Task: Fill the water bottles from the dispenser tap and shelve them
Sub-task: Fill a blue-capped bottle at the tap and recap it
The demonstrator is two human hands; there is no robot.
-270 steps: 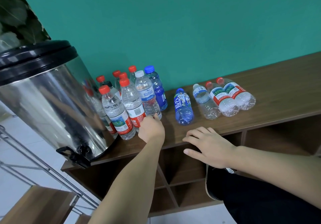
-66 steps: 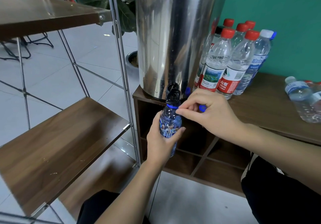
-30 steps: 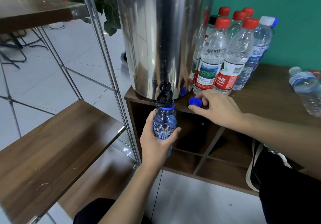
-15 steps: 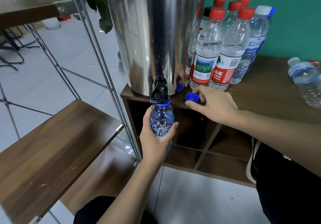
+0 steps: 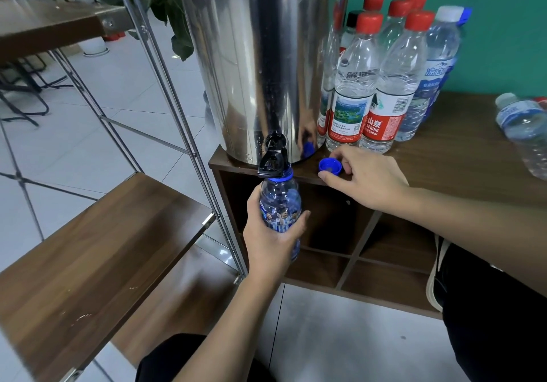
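Note:
My left hand [image 5: 269,242] grips a small blue bottle [image 5: 279,204] upright, its open mouth directly under the black tap [image 5: 273,156] of the steel dispenser [image 5: 260,55]. The bottle's blue cap [image 5: 330,166] lies on the brown cabinet top [image 5: 458,174] just right of the tap. My right hand [image 5: 370,180] rests there with its thumb and fingers curled round the cap. No water stream is visible at the tap.
Several capped clear bottles [image 5: 352,85] stand beside the dispenser against the teal wall. Another clear bottle [image 5: 524,127] lies on its side at the right. Open cubbies [image 5: 384,248] sit under the cabinet top. A metal-framed wooden shelf [image 5: 88,248] stands to the left.
The blue bottle went from lying on the cabinet to being uncapped and held under the tap. My right hand brought the cap down onto the cabinet top and stays on it.

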